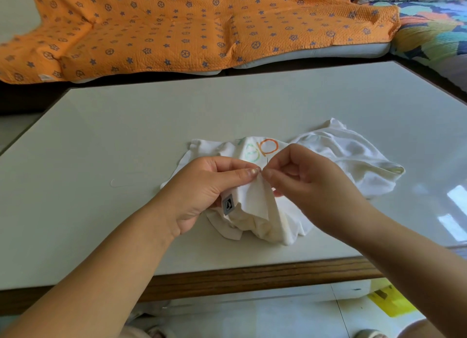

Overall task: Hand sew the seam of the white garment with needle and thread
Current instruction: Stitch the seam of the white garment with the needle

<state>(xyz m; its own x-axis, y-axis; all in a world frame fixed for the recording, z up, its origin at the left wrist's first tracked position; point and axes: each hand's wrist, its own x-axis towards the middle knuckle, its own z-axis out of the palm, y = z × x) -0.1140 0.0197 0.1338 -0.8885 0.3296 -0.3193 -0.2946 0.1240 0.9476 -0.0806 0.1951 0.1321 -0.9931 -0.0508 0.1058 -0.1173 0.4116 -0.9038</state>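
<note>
A white garment (353,160) lies crumpled on the worktop (126,135). The left hand (202,193) holds its raised fold in a pinching grip, and the right hand (310,186) pinches a thin needle (267,160) alongside. A loose thread (121,182) lies to the left, with an orange blanket (177,29) behind.

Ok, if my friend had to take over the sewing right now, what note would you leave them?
Left hand: pinches a raised fold of the white garment between thumb and forefinger.
Right hand: fingertips pinched together right at that fold. The thin dark sliver above them looks like the needle.
Things: the garment lies bunched on the table, with its grey label facing up. A faint loop, probably thread, lies on the table to its left.
Done: any stitches are too small to see.
Left: sew along the seam held in the fold.
</note>
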